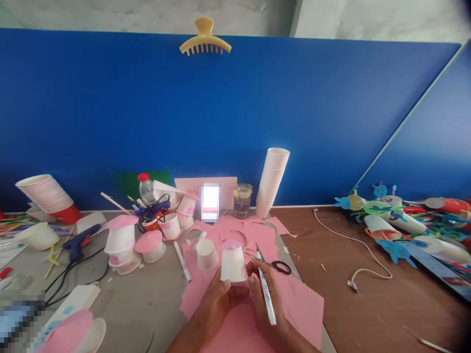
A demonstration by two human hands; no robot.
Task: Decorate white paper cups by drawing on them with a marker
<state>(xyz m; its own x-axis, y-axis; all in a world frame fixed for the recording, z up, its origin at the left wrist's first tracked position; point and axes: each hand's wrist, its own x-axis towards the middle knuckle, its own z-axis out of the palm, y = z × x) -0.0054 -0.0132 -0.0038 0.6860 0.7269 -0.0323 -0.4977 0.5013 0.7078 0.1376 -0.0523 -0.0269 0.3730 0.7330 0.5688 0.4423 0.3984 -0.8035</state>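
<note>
My left hand [217, 301] is closed around a small white paper cup [233, 264] held upside down, its base covered with pink paper. My right hand [267, 299] grips a white marker pen [265, 289], tip pointing up toward the cup, and its fingertips touch the cup's lower rim. Both hands hover over sheets of pink paper [301, 306] spread on the table. Black-handled scissors [274, 265] lie on the pink paper just behind my right hand. Another white cup [207, 254] stands left of the held one.
A tall stack of white cups [271, 181] leans against the blue partition [235, 113]. Pink-topped cups [123, 240], a blue glue gun [79, 242], a glass jar [242, 200], a bottle [145, 188] and a white cable [355, 252] lie around. Finished craft pieces [405, 220] pile at right.
</note>
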